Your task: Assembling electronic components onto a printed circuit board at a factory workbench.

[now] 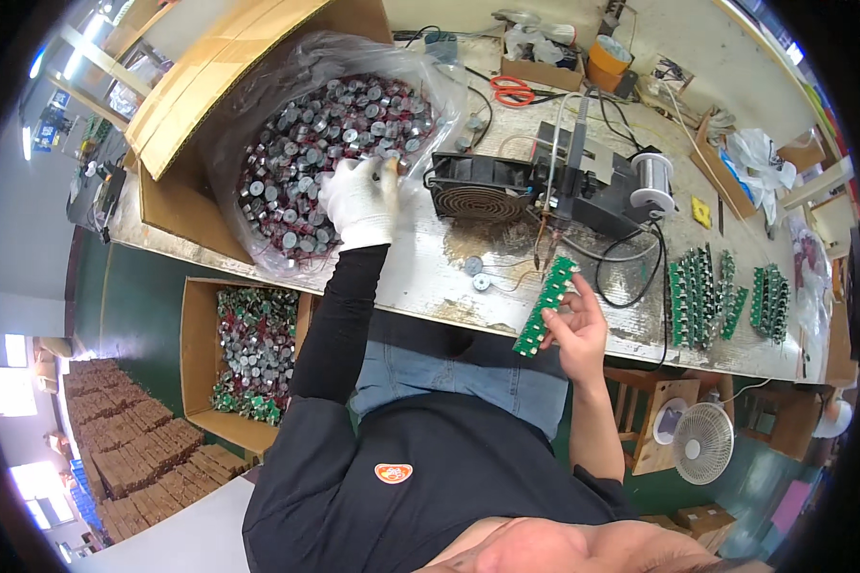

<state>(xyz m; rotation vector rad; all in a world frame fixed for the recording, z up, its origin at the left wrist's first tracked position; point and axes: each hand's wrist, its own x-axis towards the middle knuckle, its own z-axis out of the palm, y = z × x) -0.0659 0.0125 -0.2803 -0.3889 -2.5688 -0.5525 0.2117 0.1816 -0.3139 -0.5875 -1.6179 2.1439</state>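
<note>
My right hand (580,329), bare, pinches a long green circuit board strip (535,323) near the table's front edge, the strip's far end close beneath the tip of a soldering machine (592,181). My left hand (361,202), in a white glove with a black sleeve, is over the right side of a clear plastic bag filled with small round metal motors (330,143) on red wires. Its fingers are curled together; what they hold, if anything, is too small to make out. Two loose round motors (482,282) with thin wires lie on the table between my hands.
A black fan (478,191) and a solder wire spool (652,180) flank the machine. Rows of green boards (695,298) stand at right. Red scissors (512,91) lie behind. A cardboard box (196,353) of wired parts sits lower left; a white fan (703,442) stands lower right.
</note>
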